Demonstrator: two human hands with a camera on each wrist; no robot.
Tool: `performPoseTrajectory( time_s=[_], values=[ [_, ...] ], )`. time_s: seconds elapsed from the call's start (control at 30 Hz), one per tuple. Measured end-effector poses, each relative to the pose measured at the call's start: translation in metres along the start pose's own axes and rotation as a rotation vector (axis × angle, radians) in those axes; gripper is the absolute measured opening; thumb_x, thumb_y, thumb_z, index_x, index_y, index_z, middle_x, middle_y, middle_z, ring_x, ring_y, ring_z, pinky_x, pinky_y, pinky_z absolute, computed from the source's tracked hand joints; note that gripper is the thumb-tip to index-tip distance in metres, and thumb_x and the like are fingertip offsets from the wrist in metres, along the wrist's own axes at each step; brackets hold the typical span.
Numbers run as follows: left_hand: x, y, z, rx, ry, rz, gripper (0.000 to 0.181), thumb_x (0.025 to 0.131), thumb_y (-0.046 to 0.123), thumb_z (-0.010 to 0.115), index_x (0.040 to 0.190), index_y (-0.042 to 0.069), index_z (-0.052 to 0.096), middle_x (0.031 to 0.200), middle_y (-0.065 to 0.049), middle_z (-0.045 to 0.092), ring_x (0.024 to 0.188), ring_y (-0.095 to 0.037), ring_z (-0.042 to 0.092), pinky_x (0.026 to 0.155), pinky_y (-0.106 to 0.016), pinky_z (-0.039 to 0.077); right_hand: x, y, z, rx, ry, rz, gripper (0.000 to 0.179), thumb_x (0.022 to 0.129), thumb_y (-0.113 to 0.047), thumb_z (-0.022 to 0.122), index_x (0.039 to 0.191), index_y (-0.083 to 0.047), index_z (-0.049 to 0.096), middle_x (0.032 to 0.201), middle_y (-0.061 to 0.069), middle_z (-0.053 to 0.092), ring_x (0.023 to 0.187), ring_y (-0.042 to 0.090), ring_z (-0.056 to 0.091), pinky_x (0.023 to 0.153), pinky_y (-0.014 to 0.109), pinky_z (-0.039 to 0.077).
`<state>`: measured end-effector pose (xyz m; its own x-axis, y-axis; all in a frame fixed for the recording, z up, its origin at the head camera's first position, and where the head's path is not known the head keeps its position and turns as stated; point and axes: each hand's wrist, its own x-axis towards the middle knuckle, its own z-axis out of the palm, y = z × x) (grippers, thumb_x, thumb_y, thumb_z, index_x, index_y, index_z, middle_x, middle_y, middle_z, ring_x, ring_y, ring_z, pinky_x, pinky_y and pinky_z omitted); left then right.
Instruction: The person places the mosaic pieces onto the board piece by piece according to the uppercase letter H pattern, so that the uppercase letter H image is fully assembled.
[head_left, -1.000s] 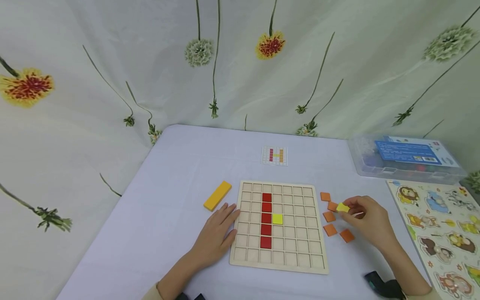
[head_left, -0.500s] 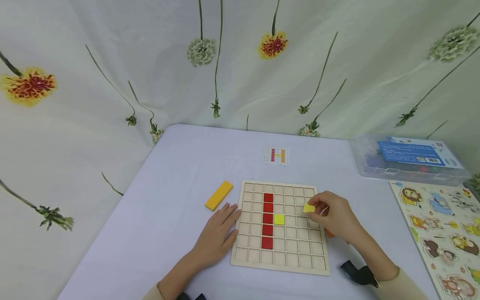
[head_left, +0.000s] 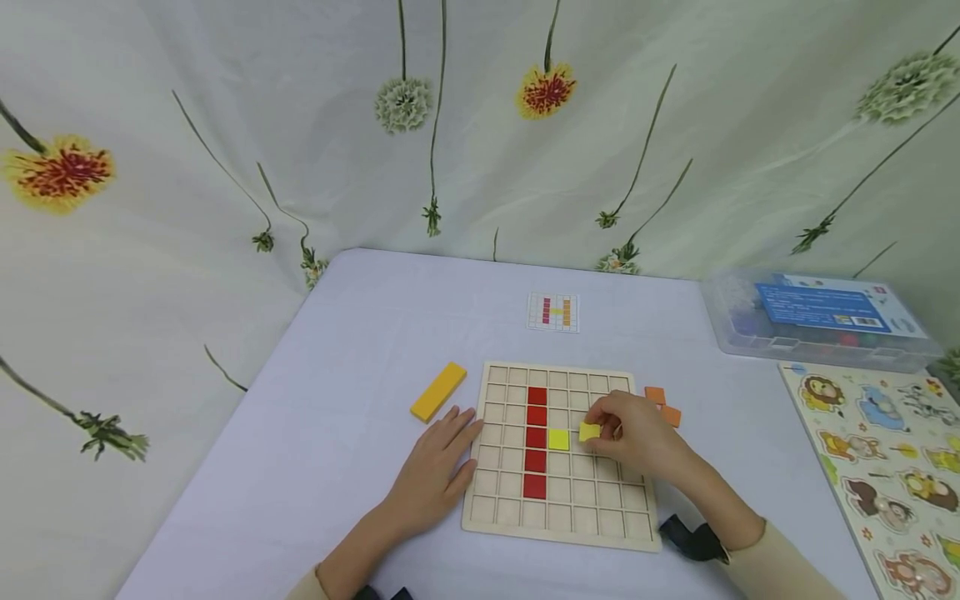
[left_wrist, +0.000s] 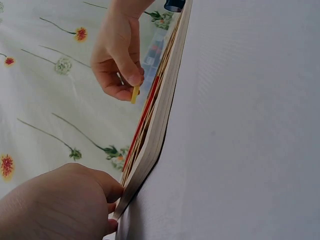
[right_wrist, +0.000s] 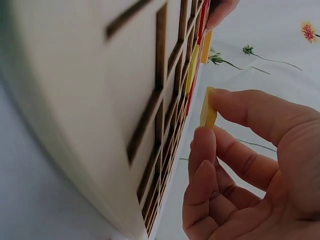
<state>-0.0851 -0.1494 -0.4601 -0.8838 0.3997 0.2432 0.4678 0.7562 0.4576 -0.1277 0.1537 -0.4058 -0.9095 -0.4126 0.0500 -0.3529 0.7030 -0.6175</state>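
You are working at a table point(head_left: 315, 433) covered by a smooth, pale cloth; behind it and along its left side hangs a whitish curtain point(head_left: 315, 142) printed with flowers. If you take the wooden grid board point(head_left: 512, 510) as the clock's centre, a small pattern card point(head_left: 553, 312) lies at twelve, a clear plastic box point(head_left: 817, 348) at two, farther away, and an animal picture board point(head_left: 873, 467) at three. A yellow-orange bar point(head_left: 438, 392) lies at ten, and orange tiles point(head_left: 655, 395) at two, near the board's edge. Your right hand point(head_left: 639, 429) stands in the way, hiding part of the board's right side. It pinches a yellow tile point(head_left: 588, 432) between the fingertips, raised above the grid, at three o'clock from a seated yellow piece point(head_left: 558, 439), which is just beside the red column point(head_left: 535, 460). Your left hand point(head_left: 431, 468) rests at nine, fingers extended, touching the board's edge, with no piece in it.
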Motion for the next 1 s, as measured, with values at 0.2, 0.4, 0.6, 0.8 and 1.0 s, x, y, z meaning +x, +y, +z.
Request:
performPoseTrajectory(
  time_s=[0.2, 0.4, 0.6, 0.8, 1.0],
  values=[
    [0.0005, 0.0009, -0.0015, -0.002, -0.006, -0.005, 0.049, 0.093, 0.017, 0.059, 0.141, 0.007, 0.051, 0.151, -0.012, 0.045, 0.145, -0.034, 0.034, 0.117, -0.053, 0.030, 0.0029, 0.0004, 0.0023, -0.013, -0.042, -0.013, 0.018, 0.076, -0.011, 0.082, 0.087, -0.010, 0.068, 0.073, -0.005, 0.054, 0.067, 0.007, 0.050, 0.060, 0.019, 0.046],
    [0.0009, 0.0017, -0.0020, -0.010, -0.010, -0.006, 0.050, 0.093, 0.017, 0.059, 0.141, 0.007, 0.051, 0.151, -0.012, 0.044, 0.145, -0.034, 0.033, 0.117, -0.053, 0.030, 0.0051, -0.0021, 0.0041, -0.054, -0.069, -0.032, 0.018, 0.075, -0.008, 0.081, 0.087, -0.009, 0.068, 0.072, -0.005, 0.055, 0.066, 0.008, 0.051, 0.058, 0.018, 0.045],
    [0.0011, 0.0013, -0.0017, -0.005, -0.005, -0.005, 0.049, 0.093, 0.017, 0.059, 0.141, 0.007, 0.051, 0.151, -0.012, 0.045, 0.144, -0.033, 0.034, 0.117, -0.053, 0.030, 0.0061, -0.0036, 0.0065, -0.090, -0.077, -0.034, 0.018, 0.075, -0.007, 0.080, 0.088, -0.008, 0.068, 0.074, -0.006, 0.055, 0.067, 0.006, 0.050, 0.060, 0.018, 0.045],
    [0.0009, 0.0000, -0.0004, -0.007, -0.005, -0.006, 0.050, 0.093, 0.017, 0.059, 0.141, 0.007, 0.051, 0.151, -0.012, 0.044, 0.145, -0.033, 0.033, 0.117, -0.053, 0.029, 0.0075, -0.0030, 0.0084, -0.101, -0.076, -0.037, 0.019, 0.075, -0.008, 0.081, 0.088, -0.008, 0.068, 0.073, -0.006, 0.055, 0.067, 0.006, 0.049, 0.060, 0.018, 0.045],
    [0.0001, -0.0005, 0.0006, -0.004, -0.003, -0.005, 0.049, 0.093, 0.017, 0.059, 0.141, 0.007, 0.051, 0.151, -0.012, 0.045, 0.145, -0.033, 0.033, 0.117, -0.053, 0.030, 0.0067, -0.0028, 0.0093, -0.100, -0.067, -0.030, 0.020, 0.074, -0.008, 0.082, 0.089, -0.008, 0.069, 0.072, -0.006, 0.054, 0.067, 0.006, 0.049, 0.060, 0.018, 0.044]
  ],
)
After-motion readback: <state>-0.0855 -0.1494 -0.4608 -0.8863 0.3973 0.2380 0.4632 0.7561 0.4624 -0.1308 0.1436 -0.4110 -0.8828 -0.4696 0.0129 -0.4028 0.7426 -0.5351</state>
